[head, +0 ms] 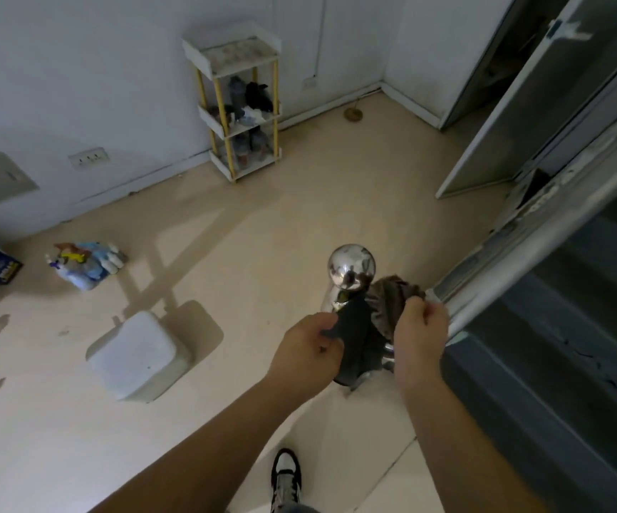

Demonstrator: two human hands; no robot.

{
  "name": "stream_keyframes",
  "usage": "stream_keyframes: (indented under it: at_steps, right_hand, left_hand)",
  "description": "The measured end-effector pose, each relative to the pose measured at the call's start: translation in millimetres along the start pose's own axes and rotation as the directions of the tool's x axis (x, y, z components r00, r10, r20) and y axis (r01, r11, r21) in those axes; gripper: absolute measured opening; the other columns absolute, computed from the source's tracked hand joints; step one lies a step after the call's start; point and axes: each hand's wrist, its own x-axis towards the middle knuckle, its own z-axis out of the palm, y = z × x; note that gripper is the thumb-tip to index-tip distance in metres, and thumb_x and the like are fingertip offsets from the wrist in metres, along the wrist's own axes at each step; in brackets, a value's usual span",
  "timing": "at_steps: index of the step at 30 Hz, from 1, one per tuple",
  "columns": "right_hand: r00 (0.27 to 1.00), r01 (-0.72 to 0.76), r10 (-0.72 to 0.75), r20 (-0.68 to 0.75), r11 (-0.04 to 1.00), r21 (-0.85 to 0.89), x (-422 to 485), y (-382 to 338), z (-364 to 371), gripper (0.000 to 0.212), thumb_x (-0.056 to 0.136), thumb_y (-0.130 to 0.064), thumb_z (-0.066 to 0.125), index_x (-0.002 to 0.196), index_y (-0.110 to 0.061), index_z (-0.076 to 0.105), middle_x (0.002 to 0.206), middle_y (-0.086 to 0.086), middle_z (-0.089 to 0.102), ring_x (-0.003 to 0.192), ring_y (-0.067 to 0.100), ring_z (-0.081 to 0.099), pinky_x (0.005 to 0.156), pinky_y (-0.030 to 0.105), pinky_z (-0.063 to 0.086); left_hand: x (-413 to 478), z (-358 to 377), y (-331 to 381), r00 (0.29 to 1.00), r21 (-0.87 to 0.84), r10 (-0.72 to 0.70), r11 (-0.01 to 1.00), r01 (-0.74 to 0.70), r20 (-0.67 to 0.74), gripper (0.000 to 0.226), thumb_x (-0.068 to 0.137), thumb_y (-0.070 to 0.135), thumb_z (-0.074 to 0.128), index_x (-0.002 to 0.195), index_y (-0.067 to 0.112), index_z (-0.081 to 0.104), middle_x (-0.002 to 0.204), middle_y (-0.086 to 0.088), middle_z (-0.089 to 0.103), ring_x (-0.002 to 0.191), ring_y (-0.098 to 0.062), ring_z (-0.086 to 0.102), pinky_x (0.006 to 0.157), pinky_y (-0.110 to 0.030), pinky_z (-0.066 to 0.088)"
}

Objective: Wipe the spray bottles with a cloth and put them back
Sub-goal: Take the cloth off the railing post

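Dark cloth (pixel 355 335) held between both hands, hanging with its long axis roughly vertical, draped against a chrome post (pixel 351 266) with a ball top. Left hand (pixel 310 349): fingers pinched narrow on the cloth's left edge. Right hand (pixel 420 327): fingers curled round a bunched brownish-grey upper part; one cloth or two, cannot tell. Spray bottles (pixel 85 264) well apart to the left, clustered on the floor (pixel 262 224), apparently lying on their sides, long axes roughly left-right, white tops toward the right. Floor pale beige and smooth. White box (pixel 138 355) stands between bottles and hands. Three-tier shelf rack (pixel 238 101) with yellow posts against the white far wall. Sliding door frame (pixel 521 235) at right. One shoe (pixel 286 475) below.
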Motion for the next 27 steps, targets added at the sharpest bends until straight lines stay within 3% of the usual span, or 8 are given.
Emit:
stream_keyframes:
  at_steps: [4,7,12,14,18,22,25,27]
  right_hand:
    - [0.998,0.053,-0.055,0.002,0.98,0.193,-36,-46,-21,0.016,0.102,-0.019,0.044,0.115,-0.017,0.053,0.096,-0.001,0.054,0.081,0.013,0.054,0.068,0.026,0.046]
    - [0.993,0.05,-0.07,0.093,0.98,0.195,-40,-57,-9,0.011,0.099,-0.022,0.047,0.105,-0.019,0.056,0.096,0.001,0.058,0.083,0.014,0.057,0.069,0.029,0.048]
    - [0.927,-0.154,0.136,0.349,0.988,0.025,-47,-37,51,0.018,0.089,-0.026,0.05,0.095,-0.016,0.064,0.087,0.01,0.066,0.083,0.027,0.066,0.067,0.039,0.058]
    - [0.882,-0.225,0.209,0.422,0.974,-0.013,-56,-29,80,0.018,0.088,-0.026,0.052,0.094,-0.017,0.065,0.088,0.013,0.067,0.083,0.03,0.067,0.068,0.041,0.059]
    - [0.726,-0.218,0.273,0.631,0.962,-0.166,-84,-26,151,0.029,0.089,-0.04,0.064,0.107,-0.016,0.065,0.102,0.016,0.072,0.091,0.033,0.073,0.071,0.046,0.062]
    - [0.483,-0.056,0.347,0.804,0.928,-0.367,-128,-31,234,0.062,0.076,-0.064,0.078,0.113,-0.017,0.062,0.107,0.011,0.075,0.096,0.029,0.075,0.08,0.046,0.063]
    - [0.333,0.016,0.387,0.86,0.909,-0.416,-163,-34,296,0.065,0.072,-0.061,0.084,0.114,-0.016,0.063,0.106,0.01,0.076,0.094,0.031,0.076,0.076,0.045,0.063]
    - [0.312,0.051,0.384,0.869,0.906,-0.419,-182,-32,339,0.052,0.077,-0.05,0.085,0.112,-0.016,0.066,0.103,0.01,0.077,0.094,0.03,0.076,0.079,0.046,0.064]
  left_hand:
    - [-4,0,37,0.989,-0.319,0.096,0.946,-0.054,0.117,0.048,0.094,0.013,0.069,0.137,0.032,0.059,0.128,0.014,0.065,0.116,-0.008,0.065,0.091,-0.016,0.054]
    - [-6,-6,52,0.983,-0.468,0.125,0.882,-0.05,0.131,0.048,0.091,0.005,0.071,0.127,0.037,0.065,0.117,0.016,0.072,0.112,-0.007,0.069,0.095,-0.026,0.057]
    - [-8,-43,28,0.997,-0.61,-0.081,0.789,0.073,0.015,0.044,0.065,0.002,0.064,0.108,0.012,0.068,0.102,-0.007,0.075,0.098,-0.027,0.072,0.075,-0.034,0.06]
    - [-12,-68,8,0.979,-0.679,-0.202,0.72,0.144,-0.007,0.05,0.062,0.006,0.063,0.112,0.008,0.065,0.104,-0.01,0.073,0.095,-0.025,0.07,0.079,-0.036,0.06]
    - [-23,-131,-39,0.942,-0.739,-0.326,0.654,0.165,-0.078,0.032,0.088,0.011,0.068,0.12,0.012,0.065,0.113,-0.019,0.072,0.104,-0.034,0.071,0.093,-0.05,0.06]
    - [-38,-206,-84,0.92,-0.729,-0.357,0.671,0.133,-0.161,0.036,0.088,0.032,0.069,0.12,0.014,0.068,0.114,-0.016,0.073,0.108,-0.033,0.071,0.097,-0.052,0.057]
    - [-41,-266,-120,0.872,-0.729,-0.423,0.674,0.122,-0.245,0.027,0.09,0.031,0.071,0.107,0.01,0.069,0.098,-0.012,0.075,0.088,-0.025,0.07,0.082,-0.043,0.058]
    - [-38,-306,-143,0.842,-0.733,-0.462,0.669,0.125,-0.279,0.02,0.095,0.025,0.07,0.099,0.006,0.069,0.083,-0.006,0.073,0.075,-0.015,0.068,0.064,-0.028,0.053]
